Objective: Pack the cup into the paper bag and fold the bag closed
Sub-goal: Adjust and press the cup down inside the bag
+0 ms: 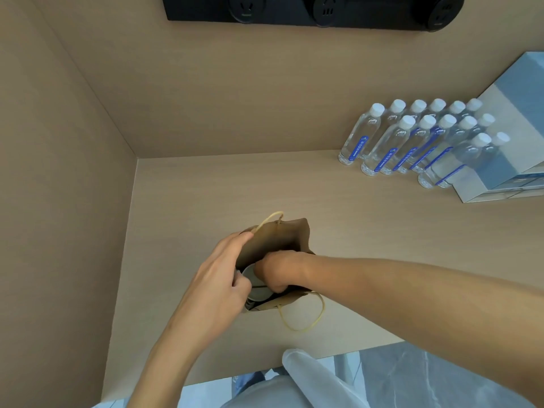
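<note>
Left hand (219, 276) pinches the near-left rim of the brown paper bag (276, 237), spreading its mouth, while the right hand (278, 273) grips the grey cup (255, 285) and lowers it inside, on the wooden surface (353, 231). Best practice: seat the cup upright on the bag's bottom before letting go. Count: one bag with two handles, one cup, about fifteen water bottles (382, 145).
</note>
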{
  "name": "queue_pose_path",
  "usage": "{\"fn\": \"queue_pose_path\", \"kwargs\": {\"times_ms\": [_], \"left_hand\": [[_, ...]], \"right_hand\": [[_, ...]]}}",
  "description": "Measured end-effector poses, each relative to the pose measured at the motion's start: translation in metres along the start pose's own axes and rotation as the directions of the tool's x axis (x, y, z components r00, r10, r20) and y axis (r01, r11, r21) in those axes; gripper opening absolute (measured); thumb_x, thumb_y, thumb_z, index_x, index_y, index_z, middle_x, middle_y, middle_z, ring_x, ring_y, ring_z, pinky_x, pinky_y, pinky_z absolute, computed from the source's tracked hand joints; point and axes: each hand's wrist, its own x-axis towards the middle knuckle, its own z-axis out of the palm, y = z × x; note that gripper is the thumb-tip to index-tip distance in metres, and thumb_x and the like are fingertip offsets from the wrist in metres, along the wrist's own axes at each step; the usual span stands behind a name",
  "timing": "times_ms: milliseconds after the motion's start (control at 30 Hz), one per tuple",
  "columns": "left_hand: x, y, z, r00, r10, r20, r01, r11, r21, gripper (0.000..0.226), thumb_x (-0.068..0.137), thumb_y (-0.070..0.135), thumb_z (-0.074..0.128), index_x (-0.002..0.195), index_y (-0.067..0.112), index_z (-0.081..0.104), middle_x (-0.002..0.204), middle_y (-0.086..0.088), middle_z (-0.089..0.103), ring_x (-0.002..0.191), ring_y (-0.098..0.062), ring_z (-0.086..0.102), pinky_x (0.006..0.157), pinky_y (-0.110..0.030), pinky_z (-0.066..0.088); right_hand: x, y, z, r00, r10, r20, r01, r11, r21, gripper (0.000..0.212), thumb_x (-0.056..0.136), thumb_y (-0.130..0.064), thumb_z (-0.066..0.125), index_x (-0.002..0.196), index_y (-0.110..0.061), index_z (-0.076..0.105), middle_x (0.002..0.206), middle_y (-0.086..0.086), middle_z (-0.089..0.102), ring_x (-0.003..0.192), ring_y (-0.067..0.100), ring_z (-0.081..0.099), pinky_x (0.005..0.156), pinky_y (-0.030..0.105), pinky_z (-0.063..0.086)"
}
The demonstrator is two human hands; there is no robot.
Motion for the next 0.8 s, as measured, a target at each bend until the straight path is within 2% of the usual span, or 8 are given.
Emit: {"fn": "queue_pose_path", "kwargs": {"times_ms": [100,167,333,433,500,600,700,800], "left_hand": [[0.0,-0.001,0.001,1.0,0.001,0.001,-0.001,1.0,-0.009,0.07,0.08,-0.002,0.048,0.128,0.048,0.039,0.122,0.038,0.041,0.088,0.006,0.055,0.071,-0.003,0.037],[0.001,-0.002,0.003,1.0,0.004,0.0,-0.004,1.0,-0.007,0.07,0.081,-0.001,0.047,0.128,0.049,0.039,0.123,0.033,0.044,0.091,0.004,0.055,0.071,-0.006,0.039],[0.002,-0.001,0.004,1.0,0.031,-0.005,-0.031,0.999,-0.011,0.067,0.081,0.001,0.048,0.128,0.048,0.04,0.12,0.045,0.038,0.08,-0.001,0.056,0.066,-0.004,0.037],[0.003,-0.002,0.003,0.999,0.045,-0.014,-0.045,0.999,-0.003,0.064,0.083,0.003,0.051,0.128,0.048,0.041,0.119,0.047,0.037,0.089,0.002,0.053,0.071,-0.002,0.035],[0.003,-0.004,0.003,0.998,0.051,-0.022,-0.051,0.999,0.003,0.06,0.085,0.007,0.053,0.129,0.045,0.042,0.121,0.04,0.04,0.091,0.004,0.05,0.073,-0.001,0.033],[0.002,-0.006,0.002,0.998,0.064,-0.021,-0.064,0.998,-0.005,0.055,0.087,0.013,0.054,0.129,0.047,0.04,0.122,0.043,0.038,0.094,0.01,0.048,0.075,0.001,0.032],[0.003,-0.008,0.001,0.997,0.074,-0.013,-0.074,0.997,-0.011,0.053,0.088,0.02,0.052,0.127,0.051,0.038,0.122,0.047,0.035,0.101,0.02,0.043,0.078,0.003,0.03],[0.005,-0.007,0.001,0.996,0.084,-0.013,-0.084,0.996,-0.018,0.052,0.088,0.022,0.05,0.126,0.054,0.036,0.121,0.05,0.033,0.11,0.024,0.037,0.081,0.005,0.026]], "right_hand": [[0.002,0.003,0.004,0.999,0.039,0.008,-0.039,0.998,0.04,0.02,0.092,-0.007,0.053,0.11,-0.005,0.062,0.068,0.003,0.046,0.054,0.015,0.043,0.041,0.026,0.029],[0.003,0.005,0.006,0.998,0.056,-0.006,-0.055,0.996,0.07,0.019,0.092,-0.006,0.055,0.11,-0.005,0.061,0.068,0.003,0.046,0.053,0.015,0.043,0.041,0.026,0.03],[0.0,0.005,0.006,0.997,0.075,0.007,-0.075,0.992,0.099,0.021,0.092,-0.005,0.055,0.112,-0.004,0.06,0.068,0.003,0.044,0.053,0.016,0.042,0.041,0.026,0.03],[-0.002,0.003,0.006,0.998,0.068,0.003,-0.067,0.992,0.11,0.015,0.092,-0.004,0.055,0.105,-0.006,0.06,0.068,0.004,0.046,0.054,0.015,0.043,0.041,0.025,0.031],[-0.006,0.003,0.003,0.997,0.074,-0.018,-0.071,0.991,0.116,0.005,0.09,-0.002,0.056,0.09,-0.007,0.056,0.068,0.005,0.048,0.053,0.016,0.045,0.044,0.025,0.036],[-0.015,0.008,-0.007,0.997,0.058,-0.058,-0.049,0.988,0.148,0.021,0.086,0.004,0.057,0.07,-0.007,0.05,0.073,0.009,0.056,0.061,0.023,0.056,0.053,0.032,0.049],[-0.035,0.017,-0.024,0.991,-0.021,-0.13,0.031,0.997,0.077,0.021,0.087,0.002,0.055,0.07,-0.009,0.051,0.071,0.006,0.057,0.057,0.021,0.054,0.044,0.026,0.04],[-0.05,0.026,-0.033,0.983,-0.134,-0.127,0.142,0.988,0.056,0.022,0.09,0.0,0.049,0.07,-0.008,0.053,0.063,0.004,0.051,0.052,0.018,0.045,0.045,0.025,0.033]]}}
